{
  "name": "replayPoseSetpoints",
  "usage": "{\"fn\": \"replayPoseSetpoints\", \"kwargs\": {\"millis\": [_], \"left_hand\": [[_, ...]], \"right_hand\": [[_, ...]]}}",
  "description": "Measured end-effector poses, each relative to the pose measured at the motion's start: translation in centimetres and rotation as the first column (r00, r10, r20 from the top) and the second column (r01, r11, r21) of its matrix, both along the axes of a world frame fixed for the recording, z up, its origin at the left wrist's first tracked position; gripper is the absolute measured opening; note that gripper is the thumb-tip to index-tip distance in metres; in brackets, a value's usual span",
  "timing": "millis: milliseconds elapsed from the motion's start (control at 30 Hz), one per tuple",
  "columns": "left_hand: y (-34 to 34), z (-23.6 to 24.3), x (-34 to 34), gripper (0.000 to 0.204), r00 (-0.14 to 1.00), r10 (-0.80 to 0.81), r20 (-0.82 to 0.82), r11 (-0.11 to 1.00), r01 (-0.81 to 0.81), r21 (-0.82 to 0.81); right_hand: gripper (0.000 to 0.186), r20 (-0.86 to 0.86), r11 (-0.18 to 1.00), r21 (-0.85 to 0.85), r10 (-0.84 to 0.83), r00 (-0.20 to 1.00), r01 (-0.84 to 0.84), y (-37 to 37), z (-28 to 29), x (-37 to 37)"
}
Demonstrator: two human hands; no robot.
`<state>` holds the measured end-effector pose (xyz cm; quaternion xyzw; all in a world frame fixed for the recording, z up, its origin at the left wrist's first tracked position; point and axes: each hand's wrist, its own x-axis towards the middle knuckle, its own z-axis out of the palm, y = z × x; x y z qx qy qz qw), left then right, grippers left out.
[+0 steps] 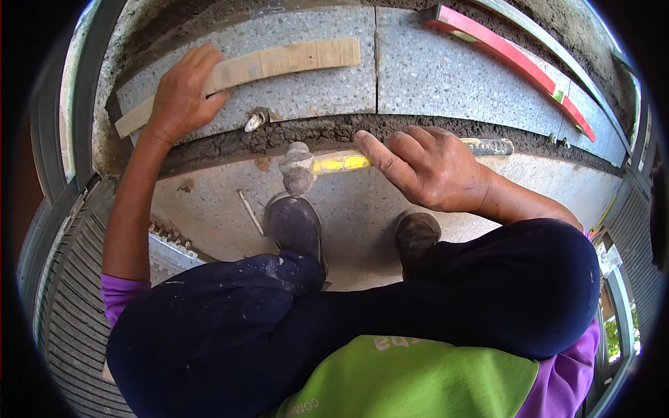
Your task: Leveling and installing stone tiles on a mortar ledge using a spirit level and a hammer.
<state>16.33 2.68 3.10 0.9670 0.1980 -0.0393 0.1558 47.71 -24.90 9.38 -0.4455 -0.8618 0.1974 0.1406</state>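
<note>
My left hand (187, 94) is closed over a long wooden batten (293, 58), which lies along the speckled grey slab (313, 94) ahead of me. In my right hand (433, 167) is a hammer (339, 162) with a yellow and black handle, gripped near the middle. Its mortar-stained metal head hangs above the tip of my left shoe, apart from the batten. My index finger and thumb lie along the handle. The part of the batten under my left palm is hidden.
A red spirit level (498, 50) rests on the neighbouring slab at the right, across a narrow joint. Dark wet mortar (320, 132) fills the gap before the slabs. A small metal piece (256, 120) sits by the slab's near edge. A thin stick (251, 212) lies beside my left shoe.
</note>
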Motion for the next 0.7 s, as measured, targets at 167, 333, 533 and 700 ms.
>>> {"fn": "replayPoseSetpoints", "kwargs": {"millis": [167, 333, 533, 700], "left_hand": [[-0.1, 0.2, 0.6, 0.057, 1.000, -0.006, 0.019, 1.000, 0.006, 0.023], [-0.5, 1.0, 1.0, 0.061, 0.991, 0.071, -0.117, 0.996, -0.076, -0.039], [-0.7, 1.9, 1.5, 0.052, 0.996, 0.040, -0.085, 0.999, -0.040, 0.001], [-1.0, 1.3, 0.8, 0.049, 0.995, 0.018, 0.094, 1.000, -0.019, 0.003]], "right_hand": [[0.068, 0.024, 1.000, -0.010, 0.012, 1.000, -0.011, -0.3, 0.5, -0.5], [0.071, -0.011, 0.993, 0.033, -0.113, 0.994, 0.113, -0.1, 0.7, -1.3], [0.052, 0.050, 0.948, 0.071, -0.313, 0.949, 0.309, 4.7, 1.5, -1.9], [0.052, 0.075, 0.931, 0.092, -0.361, 0.929, 0.354, 6.8, 0.8, -2.2]]}}
